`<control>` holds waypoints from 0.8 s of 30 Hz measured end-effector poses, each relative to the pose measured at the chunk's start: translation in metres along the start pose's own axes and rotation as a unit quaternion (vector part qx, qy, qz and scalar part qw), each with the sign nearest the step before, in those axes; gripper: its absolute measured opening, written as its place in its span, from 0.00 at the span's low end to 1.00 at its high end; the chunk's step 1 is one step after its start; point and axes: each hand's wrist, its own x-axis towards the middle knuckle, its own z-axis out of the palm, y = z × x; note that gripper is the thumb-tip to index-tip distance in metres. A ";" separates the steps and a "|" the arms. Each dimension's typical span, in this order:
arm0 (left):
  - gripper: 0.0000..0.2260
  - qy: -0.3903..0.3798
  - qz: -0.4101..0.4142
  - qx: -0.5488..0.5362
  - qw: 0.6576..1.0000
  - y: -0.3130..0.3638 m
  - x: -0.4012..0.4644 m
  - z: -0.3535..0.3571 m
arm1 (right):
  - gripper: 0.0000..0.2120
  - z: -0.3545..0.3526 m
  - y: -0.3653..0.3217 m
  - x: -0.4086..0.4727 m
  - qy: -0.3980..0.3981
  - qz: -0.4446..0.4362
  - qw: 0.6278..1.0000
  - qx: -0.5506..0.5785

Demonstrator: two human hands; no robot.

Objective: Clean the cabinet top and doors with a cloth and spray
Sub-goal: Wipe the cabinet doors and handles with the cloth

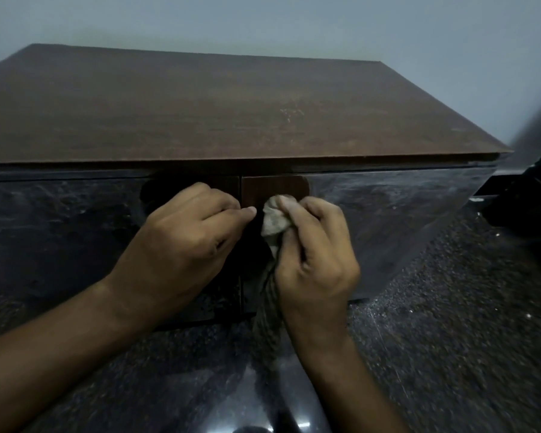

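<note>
A low cabinet with a brown wooden top (231, 114) and two glossy dark doors, left door (60, 229) and right door (388, 220), fills the head view. My right hand (319, 257) grips a bunched beige cloth (274, 220) against the upper inner corner of the right door, near its brown cut-out handle (272, 187). The cloth's striped tail hangs down below the hand. My left hand (185, 242) has its fingers curled at the inner edge of the left door, fingertips by the seam between the doors. No spray bottle is visible.
Dark speckled stone floor (450, 323) spreads in front of and to the right of the cabinet. A dark object (528, 198) stands at the right edge. A pale wall (294, 23) rises behind the cabinet.
</note>
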 end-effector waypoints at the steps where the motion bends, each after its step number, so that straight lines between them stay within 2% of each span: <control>1: 0.08 0.002 -0.002 -0.001 1.000 0.001 0.001 0.000 | 0.11 -0.004 0.005 -0.004 0.001 0.029 1.000 -0.003; 4: 0.07 0.002 -0.008 -0.002 1.000 0.003 0.003 -0.001 | 0.11 -0.009 0.007 -0.004 0.011 0.043 0.999 -0.007; 10: 0.08 -0.009 -0.001 0.010 1.000 0.000 -0.001 0.001 | 0.10 -0.001 -0.009 0.010 -0.062 -0.075 0.995 -0.012; 14: 0.08 0.005 -0.007 0.003 1.000 0.002 0.002 0.000 | 0.12 -0.007 0.010 0.001 0.030 0.030 0.999 -0.013; 21: 0.09 0.014 -0.007 0.011 1.000 0.003 0.002 0.002 | 0.18 0.003 -0.006 -0.037 -0.001 0.118 0.991 0.063; 24: 0.09 0.023 -0.007 0.019 1.000 0.003 0.002 0.005 | 0.13 0.003 0.001 -0.026 0.032 0.172 0.979 0.109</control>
